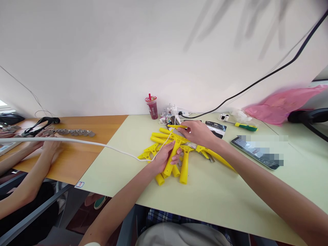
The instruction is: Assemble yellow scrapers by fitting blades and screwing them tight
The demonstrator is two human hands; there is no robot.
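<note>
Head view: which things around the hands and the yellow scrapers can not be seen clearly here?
- Head of the held yellow scraper: covered by the right hand.
- Its handle middle: wrapped by the left hand.
- Phone screen: blurred out.
- Small items beside the drink cup: too small to identify.
- Lower scrapers in the pile: overlapped by others.

Your pale green table (230, 198) carries a heap of yellow scraper handles (176, 150), a phone (256, 152), a green-handled screwdriver (244, 126), a pink bag (282, 102), a drink cup (153, 107) and a black packet (217, 129); beside it, the wooden table (84, 143) holds a row of metal blades (74, 132).
</note>
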